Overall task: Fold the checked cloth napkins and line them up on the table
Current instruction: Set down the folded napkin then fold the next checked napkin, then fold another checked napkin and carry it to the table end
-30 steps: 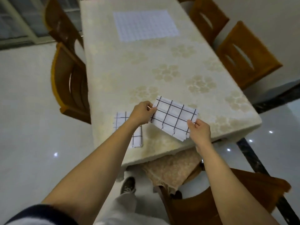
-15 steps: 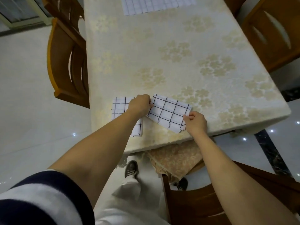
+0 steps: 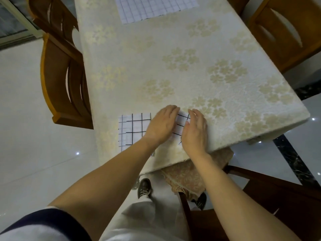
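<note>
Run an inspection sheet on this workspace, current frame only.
Surface: table, cream with a floral pattern, flat.
Job's things: folded napkin near the front edge; second napkin just to its right, mostly hidden under both hands; unfolded napkin at the far end.
Clutter: nothing seen.
Grippers: left hand and right hand lie flat, fingers straight, pressing on the second napkin.
Cables: nothing seen.
Surroundings: wooden chairs on both sides and at the near end; glossy pale floor.
</note>
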Motion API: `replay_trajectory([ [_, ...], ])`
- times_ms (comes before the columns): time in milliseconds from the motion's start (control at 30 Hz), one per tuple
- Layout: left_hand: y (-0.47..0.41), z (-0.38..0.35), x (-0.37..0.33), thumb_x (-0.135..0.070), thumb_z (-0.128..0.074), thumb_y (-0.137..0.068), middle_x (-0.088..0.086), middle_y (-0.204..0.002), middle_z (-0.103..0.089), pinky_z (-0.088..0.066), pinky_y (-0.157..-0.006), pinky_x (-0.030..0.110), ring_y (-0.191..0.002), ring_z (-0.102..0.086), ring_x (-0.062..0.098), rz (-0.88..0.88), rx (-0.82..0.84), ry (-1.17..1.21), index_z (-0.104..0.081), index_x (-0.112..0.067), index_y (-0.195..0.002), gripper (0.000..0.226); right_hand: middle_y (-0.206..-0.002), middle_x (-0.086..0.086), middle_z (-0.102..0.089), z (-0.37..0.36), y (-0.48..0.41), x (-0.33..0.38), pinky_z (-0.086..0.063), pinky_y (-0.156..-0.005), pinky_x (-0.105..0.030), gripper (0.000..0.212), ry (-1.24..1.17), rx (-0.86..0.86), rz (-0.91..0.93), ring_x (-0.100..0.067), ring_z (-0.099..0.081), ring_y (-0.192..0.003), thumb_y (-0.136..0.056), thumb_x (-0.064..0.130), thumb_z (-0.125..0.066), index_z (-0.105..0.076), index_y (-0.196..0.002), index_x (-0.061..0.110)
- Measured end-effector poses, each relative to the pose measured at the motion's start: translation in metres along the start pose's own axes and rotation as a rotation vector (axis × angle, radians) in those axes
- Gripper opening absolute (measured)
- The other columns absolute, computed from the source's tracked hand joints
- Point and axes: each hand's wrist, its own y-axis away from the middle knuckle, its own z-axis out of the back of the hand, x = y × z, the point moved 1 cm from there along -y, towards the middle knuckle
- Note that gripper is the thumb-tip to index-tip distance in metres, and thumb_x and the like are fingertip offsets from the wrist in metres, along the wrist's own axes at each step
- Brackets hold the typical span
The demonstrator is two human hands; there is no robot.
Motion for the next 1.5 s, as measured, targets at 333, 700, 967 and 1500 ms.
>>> replay_trajectory([
  [333, 0.0, -0.028, 0.0, -0.047, -0.017, -0.109, 0.008, -0.167, 0.022, 0.012, -0.126, 0.042, -0.154, 0.021, 0.032, 0.151, 0.42, 0.003, 0.014, -0.009, -0.16, 0.07, -0.166, -0.003, 0.022, -0.022, 0.008, -0.05, 0.009, -0.125, -0.046, 0.073, 0.476, 0.366, -0.091, -0.022, 0.019, -0.154, -0.099, 0.058, 0.007, 0.017, -0.158, 0.016],
  [700, -0.025, 0.049, -0.02, -0.049, -0.068, -0.093, 0.012, -0.168, -0.015, -0.025, -0.122, 0.046, -0.152, -0.021, 0.038, 0.154, 0.469, 0.147, -0.002, -0.02, -0.163, 0.1, -0.169, -0.01, 0.008, 0.027, 0.001, -0.009, 0.002, -0.127, -0.042, 0.07, 0.312, 0.412, -0.319, -0.027, 0.008, -0.156, -0.106, 0.053, -0.014, -0.004, -0.162, 0.012],
  [967, 0.073, 0.192, 0.036, -0.038, -0.058, -0.1, -0.009, -0.11, -0.07, -0.053, -0.08, 0.036, -0.101, -0.065, 0.017, 0.2, -0.183, 0.239, -0.064, -0.026, -0.119, 0.023, -0.122, -0.01, -0.063, 0.092, 0.025, 0.102, -0.049, -0.09, -0.04, 0.036, 0.12, 0.101, -0.035, -0.03, -0.061, -0.103, -0.109, 0.024, -0.036, -0.068, -0.116, 0.008],
  [1500, 0.292, 0.313, 0.039, -0.043, -0.067, -0.094, -0.003, -0.124, -0.066, -0.053, -0.094, 0.039, -0.114, -0.061, 0.023, 0.459, -0.119, -0.015, -0.06, -0.025, -0.132, 0.042, -0.132, -0.002, -0.062, 0.115, 0.135, 0.267, -0.047, -0.096, -0.035, 0.034, -0.079, 0.21, 0.409, -0.023, -0.06, -0.116, -0.105, 0.033, -0.048, -0.062, -0.132, 0.017],
])
